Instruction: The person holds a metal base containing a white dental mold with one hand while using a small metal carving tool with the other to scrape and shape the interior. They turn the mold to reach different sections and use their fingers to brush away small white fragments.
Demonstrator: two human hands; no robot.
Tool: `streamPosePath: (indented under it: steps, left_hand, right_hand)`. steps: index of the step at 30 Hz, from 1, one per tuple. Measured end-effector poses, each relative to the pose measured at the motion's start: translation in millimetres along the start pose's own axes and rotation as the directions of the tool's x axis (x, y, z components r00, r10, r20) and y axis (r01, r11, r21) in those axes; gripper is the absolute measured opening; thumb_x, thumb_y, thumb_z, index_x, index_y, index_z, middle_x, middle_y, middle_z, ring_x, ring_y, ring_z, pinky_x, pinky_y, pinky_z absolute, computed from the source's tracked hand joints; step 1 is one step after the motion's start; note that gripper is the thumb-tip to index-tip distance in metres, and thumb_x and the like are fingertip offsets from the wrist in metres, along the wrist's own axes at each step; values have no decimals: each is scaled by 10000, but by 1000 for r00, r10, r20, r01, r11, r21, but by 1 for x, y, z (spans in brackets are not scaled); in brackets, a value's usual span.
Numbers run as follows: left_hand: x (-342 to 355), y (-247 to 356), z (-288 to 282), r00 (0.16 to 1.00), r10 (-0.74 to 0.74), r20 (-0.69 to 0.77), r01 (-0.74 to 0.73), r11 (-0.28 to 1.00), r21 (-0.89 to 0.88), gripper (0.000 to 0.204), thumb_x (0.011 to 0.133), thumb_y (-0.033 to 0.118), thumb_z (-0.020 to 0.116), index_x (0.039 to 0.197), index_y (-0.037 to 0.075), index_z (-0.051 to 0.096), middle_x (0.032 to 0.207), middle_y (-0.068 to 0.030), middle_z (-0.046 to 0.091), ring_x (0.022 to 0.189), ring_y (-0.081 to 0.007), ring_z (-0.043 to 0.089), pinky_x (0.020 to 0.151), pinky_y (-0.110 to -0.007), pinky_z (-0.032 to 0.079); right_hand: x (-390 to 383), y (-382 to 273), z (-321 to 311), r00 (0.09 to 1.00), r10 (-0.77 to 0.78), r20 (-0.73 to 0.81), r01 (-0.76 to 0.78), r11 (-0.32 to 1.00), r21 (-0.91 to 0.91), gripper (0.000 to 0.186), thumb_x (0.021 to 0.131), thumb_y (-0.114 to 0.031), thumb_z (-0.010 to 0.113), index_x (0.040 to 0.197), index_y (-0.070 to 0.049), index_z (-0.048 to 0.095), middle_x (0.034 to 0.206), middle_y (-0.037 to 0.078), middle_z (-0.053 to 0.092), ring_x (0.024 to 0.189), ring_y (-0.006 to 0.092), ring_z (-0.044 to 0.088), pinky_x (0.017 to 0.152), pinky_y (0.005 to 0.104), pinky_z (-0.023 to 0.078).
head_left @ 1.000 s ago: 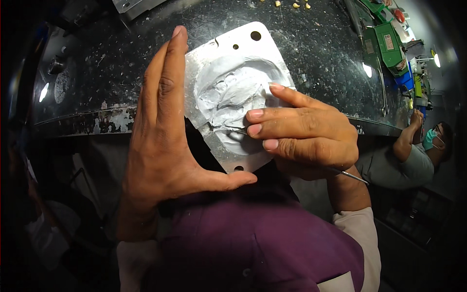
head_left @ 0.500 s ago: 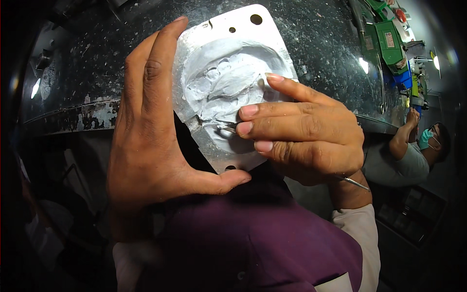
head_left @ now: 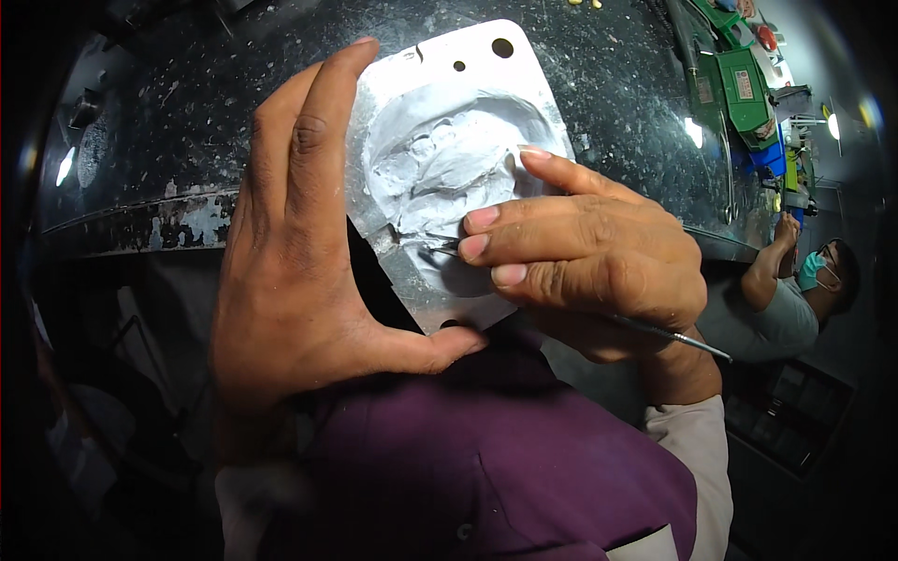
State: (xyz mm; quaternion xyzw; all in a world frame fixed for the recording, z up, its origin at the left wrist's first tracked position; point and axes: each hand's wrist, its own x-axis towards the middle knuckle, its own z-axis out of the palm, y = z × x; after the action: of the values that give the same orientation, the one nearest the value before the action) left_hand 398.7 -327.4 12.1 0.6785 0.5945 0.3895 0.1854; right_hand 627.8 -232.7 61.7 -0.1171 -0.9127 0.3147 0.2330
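Note:
A silvery metal dental flask half (head_left: pixel 433 67) rests tilted at the bench's near edge, with round holes in its corners. White plaster (head_left: pixel 472 154) fills it, shaped with a dental-arch form whose tooth-like bumps show at the upper left. My left hand (head_left: pixel 290 262) grips the flask from the left, fingers along its far left side and thumb at its near edge. My right hand (head_left: pixel 608 248) pinches a thin metal carving tool (head_left: pixel 675 336). Its dark tip touches or hovers over the plaster near the flask's left rim; I cannot tell which. The tool's middle is hidden under my right hand.
The dark, white-speckled bench (head_left: pixel 187 122) stretches beyond the flask, its front edge chipped. Green bins (head_left: pixel 744 89) and a blue bin (head_left: pixel 772 154) stand at the far right. A person in a green mask (head_left: pixel 810 269) sits to the right, arm raised towards the bench.
The flask and both hands appear slightly lower and further right. The carving tool's handle has swung, with more of it showing below my right hand. Both grips stay the same.

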Motion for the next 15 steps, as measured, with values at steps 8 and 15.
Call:
streamPosePath:
  steps: [8, 15]
  left_hand:
    - [0, 0, 1, 1000, -10, 1, 10, 1000, -9, 1528, 393, 402, 1019, 1661, 13, 259, 1560, -232, 335, 1406, -404, 511, 1170, -538, 490]
    - [0, -3, 3, 1000, 28, -11, -27, 999, 19, 1529, 391, 432, 1004, 1659, 6, 264, 1564, -239, 339, 1418, -416, 499, 1166, -545, 487]
  right_hand:
    - [1, 7, 3, 992, -126, 1, 125, 983, -132, 107, 912, -42, 801, 953, -105, 725, 1016, 113, 827, 1028, 270, 808, 1080, 554, 553]
    - [3, 5, 6, 996, -88, -35, 86, 995, -46, 125, 916, -56, 805, 994, -111, 726, 1050, 113, 825, 1069, 275, 798, 1076, 547, 558]
